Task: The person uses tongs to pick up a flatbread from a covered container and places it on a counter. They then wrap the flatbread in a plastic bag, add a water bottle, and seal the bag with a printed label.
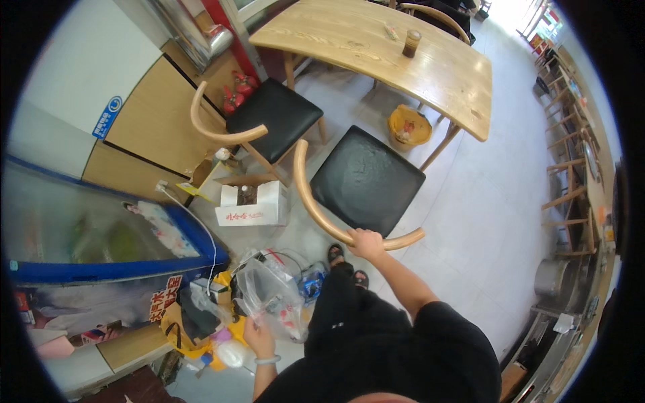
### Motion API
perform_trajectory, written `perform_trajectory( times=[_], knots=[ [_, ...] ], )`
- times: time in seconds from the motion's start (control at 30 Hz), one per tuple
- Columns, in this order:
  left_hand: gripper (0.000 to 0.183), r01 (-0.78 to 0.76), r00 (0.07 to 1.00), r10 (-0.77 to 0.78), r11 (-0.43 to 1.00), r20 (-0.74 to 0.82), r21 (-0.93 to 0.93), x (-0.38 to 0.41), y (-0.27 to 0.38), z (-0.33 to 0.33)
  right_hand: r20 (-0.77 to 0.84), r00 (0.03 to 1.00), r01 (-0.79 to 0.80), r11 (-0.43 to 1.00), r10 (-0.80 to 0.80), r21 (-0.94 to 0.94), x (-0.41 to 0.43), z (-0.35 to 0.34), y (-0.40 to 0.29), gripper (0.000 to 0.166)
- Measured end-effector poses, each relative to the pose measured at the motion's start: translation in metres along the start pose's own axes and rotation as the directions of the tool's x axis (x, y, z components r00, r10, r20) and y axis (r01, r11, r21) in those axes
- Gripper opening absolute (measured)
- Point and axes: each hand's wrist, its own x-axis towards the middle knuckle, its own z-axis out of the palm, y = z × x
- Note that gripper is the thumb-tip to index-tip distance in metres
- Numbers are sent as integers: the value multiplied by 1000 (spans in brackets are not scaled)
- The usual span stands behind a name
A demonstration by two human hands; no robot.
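My right hand (367, 244) grips the curved wooden backrest (313, 206) of a chair with a black padded seat (369, 176). Down at the left, my left hand (260, 336), with a pale bangle (267, 359) at the wrist, pinches the edge of a clear plastic bag (269, 287). The bag hangs loosely and has red print or contents low down; which of these cannot be made out. Around it on the floor lie a yellow bag (177, 327), a blue package (313, 282) and other small goods.
A white carton (252, 210) with bottles stands ahead, near a second black-seated chair (276, 118). Beyond are a wooden table (342, 35) holding a jar (411, 44), a yellow-lined bin (410, 126) and red fire extinguishers (234, 98). A blue-framed glass-fronted cooler (101, 237) borders the left.
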Motion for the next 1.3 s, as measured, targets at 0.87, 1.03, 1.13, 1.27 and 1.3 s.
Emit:
perform_trajectory(
  times=[0.87,1.03,1.13,1.27,1.3],
  knots=[
    [38,655,755,-395,422,523,-627,315,-68,89,281,915,-400,735,289,547,264,11,-133,20],
    [43,222,889,-259,965,379,139,385,-179,165,336,918,-326,881,210,342,296,40,-128,20],
    [42,-146,849,-147,858,507,493,455,-218,232,324,933,-249,933,159,259,294,74,-109,19],
    [47,-538,693,-153,540,704,647,511,-278,288,406,899,-281,929,167,242,294,102,-92,16],
    [49,-536,612,-277,543,741,646,521,-281,290,402,895,-315,913,195,260,293,110,-85,16]
  ],
)
